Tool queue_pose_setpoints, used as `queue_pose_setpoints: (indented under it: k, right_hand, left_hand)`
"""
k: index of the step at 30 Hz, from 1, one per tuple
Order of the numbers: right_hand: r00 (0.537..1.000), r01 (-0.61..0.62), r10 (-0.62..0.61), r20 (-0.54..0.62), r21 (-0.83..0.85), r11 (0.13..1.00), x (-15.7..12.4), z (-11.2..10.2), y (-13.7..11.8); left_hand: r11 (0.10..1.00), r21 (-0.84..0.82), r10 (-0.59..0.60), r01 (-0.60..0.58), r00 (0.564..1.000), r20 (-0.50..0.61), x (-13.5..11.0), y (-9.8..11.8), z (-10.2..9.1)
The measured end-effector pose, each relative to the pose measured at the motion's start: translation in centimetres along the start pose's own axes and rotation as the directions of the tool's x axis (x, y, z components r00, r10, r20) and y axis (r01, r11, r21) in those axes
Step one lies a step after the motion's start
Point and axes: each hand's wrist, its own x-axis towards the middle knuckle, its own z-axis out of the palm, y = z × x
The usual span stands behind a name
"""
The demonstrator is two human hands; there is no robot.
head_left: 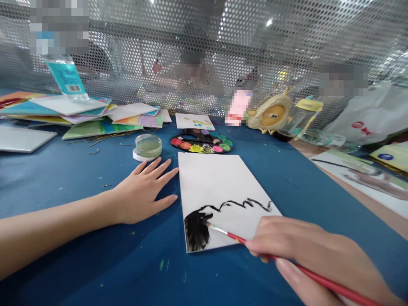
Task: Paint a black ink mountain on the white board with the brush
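My left hand (pixel 143 193) lies flat with spread fingers on the blue table covering (pixel 79 250), its fingertips at the left edge of a white painting board (pixel 223 178). My right hand (pixel 287 250) grips a red-handled paintbrush (pixel 237 240), and the brush tip touches the black paint (pixel 196 231) at the board's lower left. A thin wavy black line (pixel 244 206) runs right from that dark patch. Just beyond the board lies a black paint palette (pixel 201 142) with several colours, and a small dish of greenish water (pixel 148 145) stands beyond my left fingers.
Painted boards (pixel 86 114) lie piled at the back left, below a plastic bottle (pixel 65 74). A small painted card (pixel 194 121) lies behind the palette. A perforated metal screen (pixel 204 51) stands behind the table, with a person (pixel 194 72) beyond it. A white plastic bag (pixel 366 117) sits at the right.
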Motion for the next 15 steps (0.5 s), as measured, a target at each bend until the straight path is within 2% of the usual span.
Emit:
queue_pose_setpoints:
  k: [2,6,11,13,15]
  right_hand:
    - [1.0,0.02,-0.02,0.009,-0.015,1.0,-0.05,-0.19,0.0]
    - [0.998,0.058,-0.058,-0.011,0.087,0.995,0.0,-0.57,0.15]
    - [1.0,0.02,-0.021,-0.011,-0.048,0.999,0.84,-0.34,0.04]
    - [1.0,0.021,-0.021,-0.001,0.007,1.0,0.72,-0.38,0.07]
    - [1.0,-0.001,0.003,-0.014,0.136,0.991,0.26,-0.63,0.27]
  left_hand:
    - [1.0,-0.001,-0.005,0.005,1.0,0.007,0.0,0.02,-0.04]
    - [1.0,-0.008,0.0,0.0,1.0,0.0,0.02,-0.02,0.0]
    - [1.0,-0.001,0.008,-0.008,1.0,-0.013,0.06,-0.11,0.19]
    - [1.0,-0.001,0.007,-0.007,1.0,-0.014,0.09,-0.13,0.23]
    - [1.0,-0.005,0.01,-0.01,1.0,-0.02,0.12,-0.15,0.27]
